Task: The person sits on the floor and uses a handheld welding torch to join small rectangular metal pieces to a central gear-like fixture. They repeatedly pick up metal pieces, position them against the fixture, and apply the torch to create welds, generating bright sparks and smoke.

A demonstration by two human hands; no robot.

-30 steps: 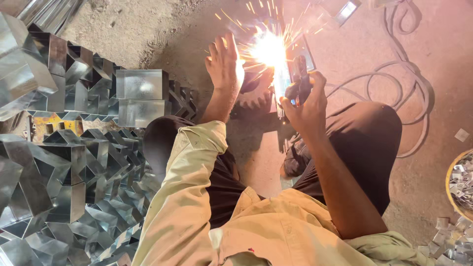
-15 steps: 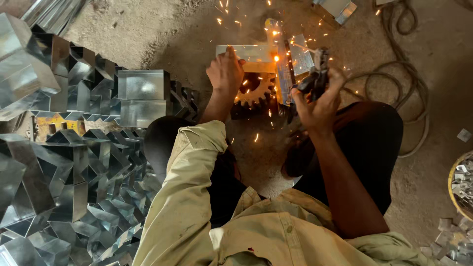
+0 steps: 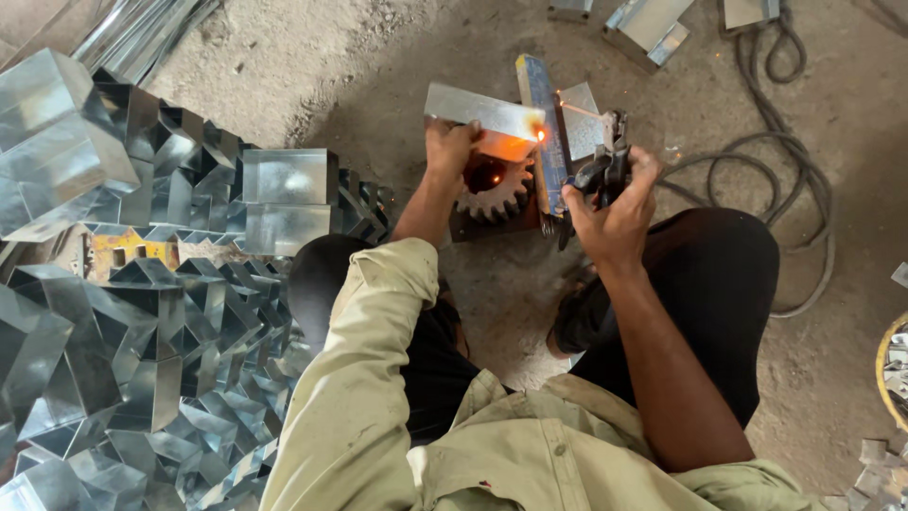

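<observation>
My left hand [image 3: 450,149] presses on a folded sheet-metal piece [image 3: 482,111] that rests over a rusty gear wheel [image 3: 494,189] on the ground. My right hand [image 3: 615,203] is closed on a welding electrode holder [image 3: 605,161]. Its thin rod [image 3: 579,110] reaches left to a glowing orange spot [image 3: 540,134] at the end of the metal piece. A blue-grey flat bar [image 3: 544,123] stands beside the glowing spot. I crouch over the work, with dark trousers and a pale shirt in view.
A big heap of shiny folded metal boxes [image 3: 132,312] fills the left side. A grey cable [image 3: 794,180] loops across the dirt floor at right. More metal pieces [image 3: 653,24] lie at the top, and small scraps [image 3: 894,369] sit at the right edge.
The bright arc and flying sparks have died down to a small orange glow. My left hand dropped from raised and spread to pressing on the metal piece. The right hand stayed near the joint.
</observation>
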